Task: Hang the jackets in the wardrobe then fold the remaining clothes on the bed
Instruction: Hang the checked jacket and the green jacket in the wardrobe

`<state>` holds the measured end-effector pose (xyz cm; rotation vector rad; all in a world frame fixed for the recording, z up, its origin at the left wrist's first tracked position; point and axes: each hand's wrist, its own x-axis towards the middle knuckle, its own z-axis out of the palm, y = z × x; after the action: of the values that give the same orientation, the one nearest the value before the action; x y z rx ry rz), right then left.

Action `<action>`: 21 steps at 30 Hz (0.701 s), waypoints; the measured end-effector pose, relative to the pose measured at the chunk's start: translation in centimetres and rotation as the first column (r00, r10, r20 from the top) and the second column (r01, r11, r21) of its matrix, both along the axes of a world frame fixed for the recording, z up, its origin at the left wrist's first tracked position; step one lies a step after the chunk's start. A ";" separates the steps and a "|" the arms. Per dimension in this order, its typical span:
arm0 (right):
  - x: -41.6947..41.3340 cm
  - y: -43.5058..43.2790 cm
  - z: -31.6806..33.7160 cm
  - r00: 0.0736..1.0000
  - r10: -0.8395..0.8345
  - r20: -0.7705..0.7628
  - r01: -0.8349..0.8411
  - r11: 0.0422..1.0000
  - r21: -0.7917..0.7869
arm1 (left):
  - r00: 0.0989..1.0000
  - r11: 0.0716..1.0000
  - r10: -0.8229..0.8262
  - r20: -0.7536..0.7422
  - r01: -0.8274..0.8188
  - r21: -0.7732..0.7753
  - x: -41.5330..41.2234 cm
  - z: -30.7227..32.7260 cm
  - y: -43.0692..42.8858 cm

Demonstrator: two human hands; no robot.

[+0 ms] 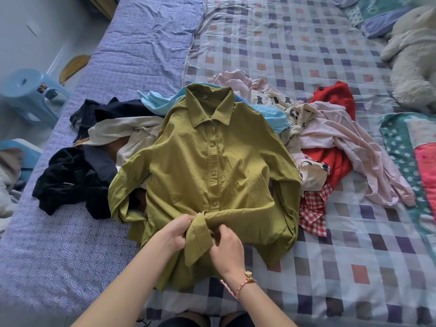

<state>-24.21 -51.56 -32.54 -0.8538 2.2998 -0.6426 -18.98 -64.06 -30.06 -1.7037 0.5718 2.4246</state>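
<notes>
Through the head camera I am looking down at the bed [354, 244], where the shirt [212, 161] is lying flat, buttoned, collar away from me, its upper half resting on the heap of clothes. I am drawing one sleeve [247, 218] across the lower front. My left hand [179, 230] is gripping it just above the cuff, fingers curled round the cloth, and my right hand [227, 246] is pinching the same sleeve from the other side. The other sleeve [122, 192] is lying loose at the shirt's left edge, so I am judging this fold as only starting.

I am seeing no folded stack anywhere. Dark clothes [70, 178] are lying crumpled to the left, with pink clothes [342, 138] and a red knit [335, 95] to the right, all waiting. The wardrobe is out of view, so I cannot tell whether the jackets are hung. Most of the folding is looking undone.
</notes>
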 end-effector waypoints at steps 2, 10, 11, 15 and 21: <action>-0.9 0.2 0.3 0.988 -0.032 0.153 0.037 0.999 -0.026 | 0.996 0.982 -0.079 0.043 0.086 -0.166 0.3 0.1 0.2; -5.7 1.5 2.4 0.710 0.470 0.523 -0.674 0.669 0.313 | 0.361 0.133 -0.762 0.537 0.900 -0.416 -0.2 -1.7 -1.3; -6.4 0.9 2.6 0.758 0.442 0.480 -0.620 0.716 0.320 | 0.457 0.171 -0.692 0.559 0.856 -0.488 -1.2 -1.3 -2.0; -11.1 -3.6 4.2 0.925 0.218 0.310 -0.283 0.942 0.182 | 0.757 0.385 -0.466 0.459 0.640 -0.665 -6.5 0.2 -7.3; -17.7 -11.4 6.3 0.945 0.154 0.290 -0.175 0.983 0.048 | 0.903 0.381 -0.143 0.405 0.428 -0.820 -14.6 2.5 -15.5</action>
<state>-41.90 -62.97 -26.23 -0.8479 1.9581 -0.5639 -33.57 -79.57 -27.55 -1.8895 2.2178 1.5624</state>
